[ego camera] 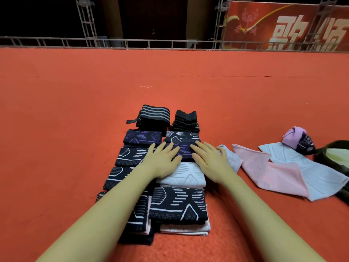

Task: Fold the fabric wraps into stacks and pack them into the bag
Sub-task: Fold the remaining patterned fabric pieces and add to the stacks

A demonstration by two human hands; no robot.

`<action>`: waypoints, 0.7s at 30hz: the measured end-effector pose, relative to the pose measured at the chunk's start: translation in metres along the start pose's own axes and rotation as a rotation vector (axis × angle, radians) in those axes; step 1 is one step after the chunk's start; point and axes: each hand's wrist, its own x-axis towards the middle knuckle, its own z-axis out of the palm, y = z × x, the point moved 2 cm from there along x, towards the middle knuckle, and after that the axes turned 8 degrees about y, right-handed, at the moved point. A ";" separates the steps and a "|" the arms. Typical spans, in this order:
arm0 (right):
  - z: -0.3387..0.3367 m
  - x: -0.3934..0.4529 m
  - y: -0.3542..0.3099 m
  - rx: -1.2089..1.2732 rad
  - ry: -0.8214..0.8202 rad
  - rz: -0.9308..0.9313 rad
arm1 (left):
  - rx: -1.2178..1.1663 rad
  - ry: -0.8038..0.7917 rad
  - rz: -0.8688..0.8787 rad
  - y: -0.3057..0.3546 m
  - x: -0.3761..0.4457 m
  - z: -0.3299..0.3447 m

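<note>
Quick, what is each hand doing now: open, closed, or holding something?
Left hand: open, fingers straight, pressing flat on the black-and-purple folded wrap.
Right hand: open, fingers straight, pressing flat on the same wrap.

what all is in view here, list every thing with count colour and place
folded patterned wraps: about seven, black with white or purple lines, two columns on the carpet
folded white wrap: one, white, right column, near the hands
striped stack: one, black and grey, far left
black stack: one, far right
unfolded wraps: about three, pink and pale blue, right side
rolled bundle: one, lilac and black, far right
bag: one, dark green, right edge
carpet: red
left hand: flat on wraps
right hand: flat, fingers straight
</note>
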 end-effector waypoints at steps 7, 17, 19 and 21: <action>-0.019 -0.038 0.042 0.007 0.316 0.177 | -0.034 0.246 0.095 0.050 -0.017 -0.018; -0.023 -0.076 0.066 -0.249 0.094 0.168 | 0.009 0.363 0.157 0.136 -0.016 0.002; -0.022 -0.082 0.073 -0.238 0.096 0.161 | 0.003 0.368 0.117 0.149 -0.010 0.010; -0.020 -0.088 0.079 -0.215 0.107 0.151 | 0.030 0.355 0.064 0.156 0.000 0.019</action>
